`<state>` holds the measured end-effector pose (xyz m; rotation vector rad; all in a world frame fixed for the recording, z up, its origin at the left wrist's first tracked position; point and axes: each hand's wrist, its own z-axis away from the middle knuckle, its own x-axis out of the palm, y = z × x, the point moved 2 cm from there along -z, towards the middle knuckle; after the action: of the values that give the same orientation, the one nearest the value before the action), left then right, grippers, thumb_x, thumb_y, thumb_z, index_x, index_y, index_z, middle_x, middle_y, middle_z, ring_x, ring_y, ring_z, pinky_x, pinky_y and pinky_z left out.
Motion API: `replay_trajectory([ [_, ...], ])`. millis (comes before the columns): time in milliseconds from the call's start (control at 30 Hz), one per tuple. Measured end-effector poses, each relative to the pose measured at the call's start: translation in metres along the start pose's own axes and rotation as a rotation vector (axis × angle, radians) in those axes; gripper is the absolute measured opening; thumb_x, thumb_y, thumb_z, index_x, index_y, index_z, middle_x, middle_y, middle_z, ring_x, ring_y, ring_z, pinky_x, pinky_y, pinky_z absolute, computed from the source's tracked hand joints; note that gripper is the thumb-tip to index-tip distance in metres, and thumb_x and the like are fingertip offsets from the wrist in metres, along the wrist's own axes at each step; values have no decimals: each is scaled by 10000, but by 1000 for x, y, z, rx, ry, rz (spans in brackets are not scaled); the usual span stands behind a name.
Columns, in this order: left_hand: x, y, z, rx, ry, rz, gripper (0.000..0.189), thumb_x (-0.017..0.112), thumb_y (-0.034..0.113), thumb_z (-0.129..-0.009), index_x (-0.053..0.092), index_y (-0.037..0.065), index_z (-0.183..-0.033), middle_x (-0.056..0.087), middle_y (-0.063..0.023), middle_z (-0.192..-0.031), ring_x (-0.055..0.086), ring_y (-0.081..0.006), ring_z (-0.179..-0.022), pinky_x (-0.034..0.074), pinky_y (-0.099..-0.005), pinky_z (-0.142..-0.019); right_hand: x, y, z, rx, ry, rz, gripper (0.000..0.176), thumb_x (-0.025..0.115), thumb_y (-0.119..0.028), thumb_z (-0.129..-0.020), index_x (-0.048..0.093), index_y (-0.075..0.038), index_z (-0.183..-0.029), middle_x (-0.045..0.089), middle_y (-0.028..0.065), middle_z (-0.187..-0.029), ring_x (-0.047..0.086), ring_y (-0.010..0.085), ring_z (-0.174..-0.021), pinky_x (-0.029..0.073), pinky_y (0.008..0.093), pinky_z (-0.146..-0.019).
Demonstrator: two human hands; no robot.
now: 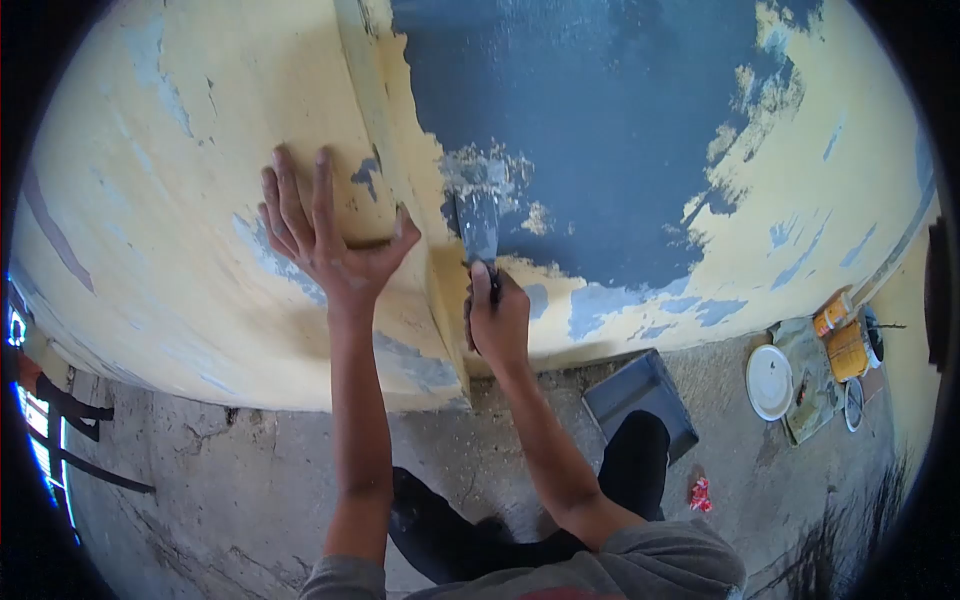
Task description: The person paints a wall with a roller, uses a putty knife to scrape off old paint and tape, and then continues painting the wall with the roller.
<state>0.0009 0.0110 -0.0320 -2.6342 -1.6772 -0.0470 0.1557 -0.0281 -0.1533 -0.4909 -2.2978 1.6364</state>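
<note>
My right hand [497, 318] is wrapped around the dark handle of a paint scraper [479, 228], its thumb along the handle. The metal blade points up and lies against the wall, where loosened paint flakes [490, 172] cluster just above its edge. Behind it spreads a large blue-grey patch [590, 140], bordered by peeling cream paint. To the left, my left hand [338, 240] rests on the cream wall [250, 90] with its fingers spread, holding nothing. A vertical wall corner [385, 170] runs between the two hands.
A grey tray [650, 395] sits on the concrete floor [250, 470] by my knee. At the right are a white lid [769, 383], a yellow container [849, 350] and a stained sheet [812, 385]. A red-and-white wrapper [700, 494] lies nearer. Dark furniture legs [85, 415] stand far left.
</note>
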Motion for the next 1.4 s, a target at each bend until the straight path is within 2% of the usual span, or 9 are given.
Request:
replay_trajectory([
  [100,-1,0,1,8,1,4,828,703,528,-655,541,155,-1376,406,-177,-1484,341,-374,-1383,241,-521,-1111,-3,-4,-2,102,-77,-55,361,525,-291,-1006,616,39,-893,550,89,-552,566,172,-430,430,349,-424],
  [233,-1,0,2,15,3,10,839,723,496,-638,535,154,-1381,398,-173,-1489,335,-375,-1385,244,-524,-1109,6,-32,-27,-85,-42,-126,386,523,-313,-1007,588,39,-864,498,98,-526,540,168,-424,431,361,-449],
  [300,-3,0,3,13,-10,14,846,724,494,-634,530,157,-1385,395,-170,-1492,331,-375,-1387,239,-524,-1110,6,-46,-22,-77,-38,-150,363,489,-290,-1027,560,15,-842,458,6,-511,416,92,-333,303,287,-312],
  [433,-3,2,1,-14,-19,-6,857,727,492,-628,520,169,-1395,387,-165,-1499,322,-372,-1393,231,-525,-1112,4,-14,4,-157,50,-85,387,500,-308,-1021,558,17,-819,468,17,-508,427,98,-337,316,295,-316],
  [500,-4,3,-1,-16,-14,-3,855,726,489,-629,520,172,-1396,385,-164,-1501,323,-371,-1393,229,-525,-1113,6,-34,12,128,-41,-272,409,511,-326,-1016,556,15,-795,468,15,-499,431,99,-340,328,299,-319],
  [567,-3,3,-1,-8,-30,3,853,725,486,-630,520,174,-1397,383,-164,-1503,324,-370,-1392,227,-525,-1114,13,-25,6,129,-16,-261,414,515,-333,-1014,557,14,-793,469,14,-494,430,101,-338,327,302,-316],
  [967,-10,4,0,5,-1,40,816,740,483,-625,559,177,-1359,415,-159,-1481,360,-357,-1369,259,-505,-1103,13,-31,0,53,-45,-267,424,493,-349,-1019,547,13,-806,470,28,-493,432,120,-313,314,299,-294],
  [1133,-19,7,-13,106,-16,69,846,789,333,-582,529,164,-1369,432,-132,-1471,389,-353,-1348,301,-511,-1080,22,-14,-15,39,-31,-221,407,487,-343,-1021,543,11,-830,466,27,-486,425,123,-308,313,304,-292],
  [1400,-15,2,-12,103,-33,79,745,760,459,-607,621,204,-1293,466,-109,-1458,416,-308,-1341,292,-485,-1090,26,-25,-27,-76,69,-111,438,487,-351,-1015,603,43,-863,518,81,-498,526,180,-365,404,349,-372],
])
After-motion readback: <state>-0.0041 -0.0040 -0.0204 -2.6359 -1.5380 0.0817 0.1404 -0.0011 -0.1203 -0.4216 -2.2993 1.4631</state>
